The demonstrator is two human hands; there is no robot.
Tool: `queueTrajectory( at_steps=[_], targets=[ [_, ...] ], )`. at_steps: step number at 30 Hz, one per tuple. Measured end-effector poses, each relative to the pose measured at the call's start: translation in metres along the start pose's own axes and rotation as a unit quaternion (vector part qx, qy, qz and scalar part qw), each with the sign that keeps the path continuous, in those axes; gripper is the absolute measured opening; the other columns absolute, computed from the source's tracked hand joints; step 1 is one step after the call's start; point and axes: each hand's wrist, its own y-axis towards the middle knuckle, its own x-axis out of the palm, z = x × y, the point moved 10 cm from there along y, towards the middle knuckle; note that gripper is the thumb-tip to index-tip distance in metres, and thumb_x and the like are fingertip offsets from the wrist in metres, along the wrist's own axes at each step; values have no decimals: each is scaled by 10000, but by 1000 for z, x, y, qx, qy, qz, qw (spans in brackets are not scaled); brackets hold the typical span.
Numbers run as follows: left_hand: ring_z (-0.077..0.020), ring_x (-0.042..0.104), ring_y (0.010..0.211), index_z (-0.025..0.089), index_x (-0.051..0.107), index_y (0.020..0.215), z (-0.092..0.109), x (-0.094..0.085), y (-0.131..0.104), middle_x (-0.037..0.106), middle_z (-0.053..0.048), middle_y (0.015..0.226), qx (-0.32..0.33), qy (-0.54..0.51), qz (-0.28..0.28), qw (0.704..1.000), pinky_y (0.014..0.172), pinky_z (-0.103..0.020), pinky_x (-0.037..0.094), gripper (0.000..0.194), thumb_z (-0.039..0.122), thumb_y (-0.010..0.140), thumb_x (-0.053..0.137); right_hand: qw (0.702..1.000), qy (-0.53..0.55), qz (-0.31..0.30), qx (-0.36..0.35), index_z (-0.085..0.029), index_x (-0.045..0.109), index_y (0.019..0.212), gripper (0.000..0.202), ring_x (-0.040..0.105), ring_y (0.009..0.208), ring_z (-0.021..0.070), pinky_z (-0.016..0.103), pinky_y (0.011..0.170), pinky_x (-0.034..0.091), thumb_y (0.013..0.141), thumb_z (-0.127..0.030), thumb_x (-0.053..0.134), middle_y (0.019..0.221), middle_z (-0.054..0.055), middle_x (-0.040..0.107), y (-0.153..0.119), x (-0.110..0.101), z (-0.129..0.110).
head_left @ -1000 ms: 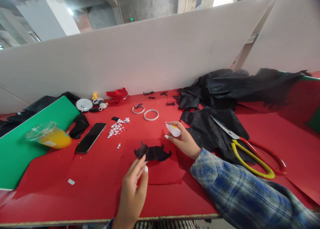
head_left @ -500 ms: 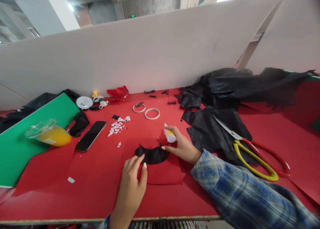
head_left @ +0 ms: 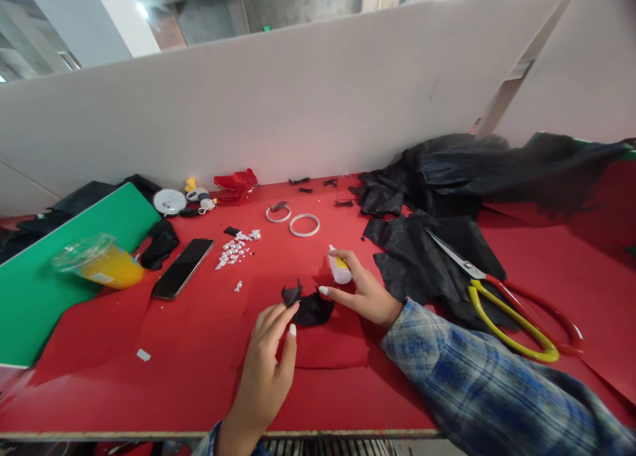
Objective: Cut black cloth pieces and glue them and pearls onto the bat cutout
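A scalloped piece of black fabric with pointed tips lies on a red sheet in front of me. My left hand touches its left end, which curls up off the sheet. The thumb stands apart from the other fingers. Curled fingers of my right hand hold a small white glue bottle with a yellow label, nozzle tilted up. The thumb of that hand reaches to the fabric's right tip. Whether it presses on the fabric I cannot tell.
White beads, two rings and a phone lie beyond my hands. Leftward, a cup of orange drink leans on a green panel. Large scissors rest on black cloth at right. A pale partition closes the back.
The fabric's left end has lifted and folded inward, so the piece looks narrower. My left hand has shifted slightly right. The right hand still holds the glue bottle.
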Motion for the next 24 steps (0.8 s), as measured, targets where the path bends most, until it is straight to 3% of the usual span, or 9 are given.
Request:
queueTrajectory(
  at_steps=[3,7,15,24],
  targets=[
    [-243,539,1227,197,586,1248,4,0,1,619,-104,1278,10,-11,-5,1000,1006,-442,487,375,212,942,370,999,-22,-10,-26,-237,377,1259,605,577,1065,291,438,896,469,757,-354,695,1184,111,562,0,3,-2],
    [-277,487,1288,190,535,1307,-6,8,-4,560,-127,1353,-23,21,-15,999,1022,-493,466,399,235,936,392,998,-42,-23,-47,-243,349,1286,633,507,1208,315,481,983,417,746,-270,678,1286,141,505,0,7,1],
    [-314,418,1345,156,428,1386,-20,18,-12,457,-180,1438,-51,63,-21,997,1025,-523,450,470,312,945,394,996,-46,-55,-61,-249,321,1338,715,496,1224,309,495,1033,388,716,-178,665,1280,131,493,0,13,5],
    [-345,458,1302,165,390,1421,-22,18,-19,475,-202,1408,-18,146,19,989,985,-530,461,536,391,937,442,995,-35,-71,-62,-240,334,1338,703,465,1259,304,495,1057,372,715,-154,649,1305,133,477,-1,14,4]
  ],
)
